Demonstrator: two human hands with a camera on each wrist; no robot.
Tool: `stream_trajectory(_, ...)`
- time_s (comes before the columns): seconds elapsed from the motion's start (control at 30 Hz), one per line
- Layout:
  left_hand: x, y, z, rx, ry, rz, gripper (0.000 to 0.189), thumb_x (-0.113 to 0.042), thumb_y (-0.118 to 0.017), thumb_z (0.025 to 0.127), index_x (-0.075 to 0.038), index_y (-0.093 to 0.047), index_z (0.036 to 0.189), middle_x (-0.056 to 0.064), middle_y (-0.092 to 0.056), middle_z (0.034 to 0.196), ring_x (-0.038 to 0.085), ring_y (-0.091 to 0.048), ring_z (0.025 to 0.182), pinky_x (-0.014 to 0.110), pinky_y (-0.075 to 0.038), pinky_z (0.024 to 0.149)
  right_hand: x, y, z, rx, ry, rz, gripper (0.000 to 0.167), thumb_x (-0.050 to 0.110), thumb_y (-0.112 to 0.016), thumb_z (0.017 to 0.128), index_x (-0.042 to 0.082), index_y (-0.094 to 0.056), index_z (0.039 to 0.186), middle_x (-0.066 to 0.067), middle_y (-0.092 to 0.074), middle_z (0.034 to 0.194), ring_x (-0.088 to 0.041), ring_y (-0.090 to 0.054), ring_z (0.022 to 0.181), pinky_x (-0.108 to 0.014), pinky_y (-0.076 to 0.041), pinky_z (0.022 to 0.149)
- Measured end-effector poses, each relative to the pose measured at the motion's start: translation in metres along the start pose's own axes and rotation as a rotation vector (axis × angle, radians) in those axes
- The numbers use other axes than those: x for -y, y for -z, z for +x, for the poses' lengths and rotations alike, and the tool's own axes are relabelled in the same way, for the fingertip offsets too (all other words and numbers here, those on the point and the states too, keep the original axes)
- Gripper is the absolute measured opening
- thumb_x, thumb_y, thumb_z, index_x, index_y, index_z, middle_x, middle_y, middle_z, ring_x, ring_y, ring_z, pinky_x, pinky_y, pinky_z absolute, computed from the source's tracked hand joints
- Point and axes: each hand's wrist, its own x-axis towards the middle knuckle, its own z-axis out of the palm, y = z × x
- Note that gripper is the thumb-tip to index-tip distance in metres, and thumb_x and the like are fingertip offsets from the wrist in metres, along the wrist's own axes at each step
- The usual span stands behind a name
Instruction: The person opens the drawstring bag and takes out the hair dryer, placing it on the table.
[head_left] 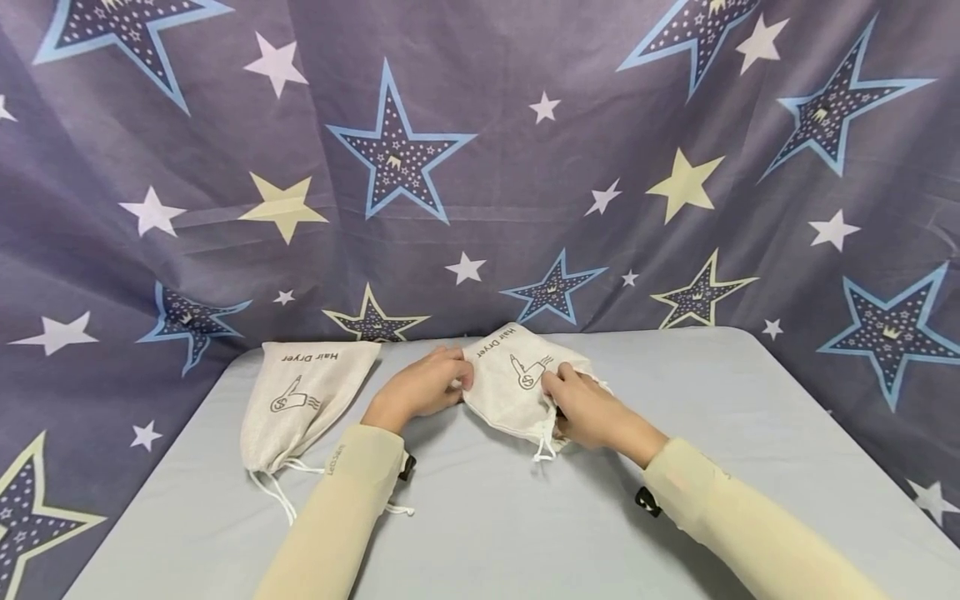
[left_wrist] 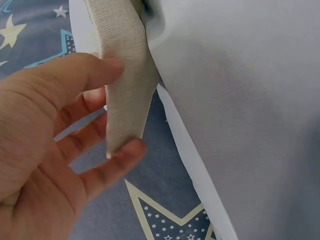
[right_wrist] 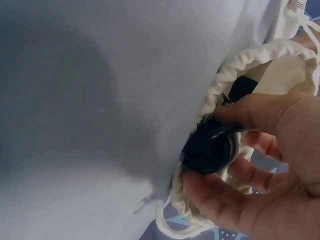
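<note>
A cream drawstring bag (head_left: 510, 383) printed "Hair Dryer" lies near the table's back edge, its gathered mouth towards the right hand. My left hand (head_left: 426, 385) pinches the bag's left edge; in the left wrist view, the thumb lies on one side of the fabric (left_wrist: 127, 75) and fingers behind it. At the bag's mouth (right_wrist: 280, 50), my right hand (head_left: 592, 410) grips a black, round-ended object (right_wrist: 207, 150) between thumb and fingers. The rest of this object is hidden by the bag and hand, so I cannot tell its kind.
A second cream "Hair Dryer" bag (head_left: 307, 392) lies at the left of the table, its white drawstrings (head_left: 281, 496) trailing towards the front, partly behind the left sleeve. The grey-covered table (head_left: 525, 533) meets a star-patterned curtain (head_left: 480, 167) at the back.
</note>
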Motion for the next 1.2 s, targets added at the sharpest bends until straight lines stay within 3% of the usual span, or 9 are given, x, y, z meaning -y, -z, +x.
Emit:
stream_trajectory(0.23,0.0,-0.001,0.001,-0.029,-0.053,0.021,0.018,-0.003,-0.078,0.08,-0.016,-0.067,0.083,-0.001,-0.059,0.088,0.023,-0.057,0.09,0.038,-0.048,0.084,-0.001,-0.001,-0.001,-0.013,-0.012,-0.013,0.039,-0.004,-0.076,0.069,0.01,-0.052,0.096,-0.006,-0.045,0.09,-0.021,-0.049,0.071,-0.039,-0.047,0.066)
stream_trajectory(0.63,-0.004,-0.003,0.002,-0.004,-0.004,0.116,0.022,-0.006,-0.073,0.072,-0.021,-0.058,0.079,-0.007,-0.047,0.083,0.021,-0.046,0.086,0.037,-0.04,0.079,-0.004,0.002,-0.006,-0.04,-0.067,-0.044,0.043,0.007,-0.083,0.069,0.016,-0.053,0.099,-0.005,-0.047,0.096,-0.028,-0.052,0.081,-0.041,-0.05,0.066)
stream_trajectory(0.93,-0.002,-0.005,0.0,-0.016,0.003,0.109,0.018,-0.013,-0.067,0.072,-0.022,-0.052,0.076,-0.007,-0.044,0.079,0.021,-0.041,0.082,0.036,-0.037,0.078,-0.013,0.003,-0.011,-0.076,0.011,-0.024,0.042,0.011,-0.08,0.071,0.016,-0.055,0.103,-0.003,-0.046,0.098,-0.023,-0.048,0.082,-0.038,-0.047,0.073)
stream_trajectory(1.2,0.006,-0.006,-0.003,-0.031,0.02,0.108,0.02,-0.015,-0.068,0.074,-0.023,-0.05,0.074,-0.006,-0.044,0.078,0.021,-0.042,0.082,0.037,-0.038,0.077,-0.028,0.007,-0.026,-0.093,0.049,0.001,0.043,0.001,-0.079,0.068,0.012,-0.053,0.101,-0.003,-0.046,0.1,-0.024,-0.048,0.083,-0.043,-0.046,0.077)
